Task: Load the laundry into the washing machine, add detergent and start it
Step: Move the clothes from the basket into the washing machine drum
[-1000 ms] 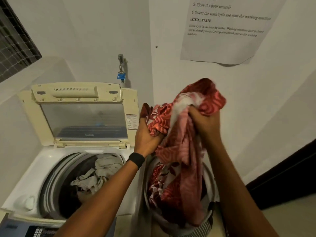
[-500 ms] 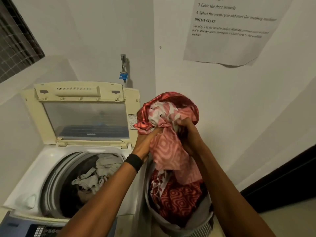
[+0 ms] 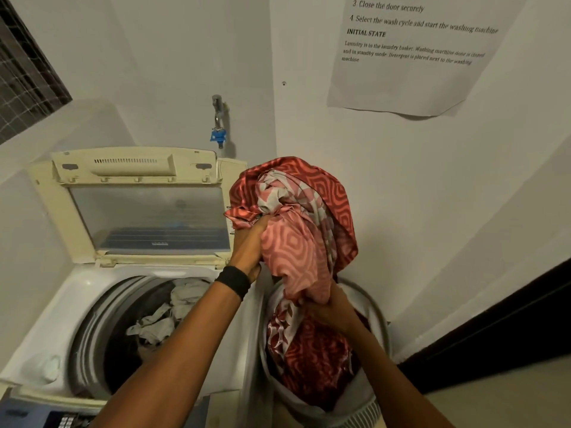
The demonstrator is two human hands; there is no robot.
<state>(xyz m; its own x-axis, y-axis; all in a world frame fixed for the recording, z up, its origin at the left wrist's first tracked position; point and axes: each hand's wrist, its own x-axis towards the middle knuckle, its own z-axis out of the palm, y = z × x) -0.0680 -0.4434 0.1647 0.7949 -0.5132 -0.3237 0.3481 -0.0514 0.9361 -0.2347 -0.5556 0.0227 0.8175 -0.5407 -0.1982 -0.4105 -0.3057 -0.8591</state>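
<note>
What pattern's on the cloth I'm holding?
The cloth has red and pink concentric geometric shapes, clearest in the head view.

The washing machine (image 3: 46,319) stands on my left, with its lid (image 3: 139,211) raised upright along the rear edge. Clothes (image 3: 173,310) lie in the drum, and the control panel (image 3: 31,418) sits at the near edge. The laundry basket (image 3: 378,310) stands just beside the machine, on its right. Above the basket I hold a cloth (image 3: 296,230), my left hand (image 3: 250,245) higher and my right hand (image 3: 330,307) lower; its lower end lies in the basket. A tap (image 3: 217,118) is on the wall behind the machine. A sheet of paper (image 3: 401,72) hangs on the wall above the basket.
</note>
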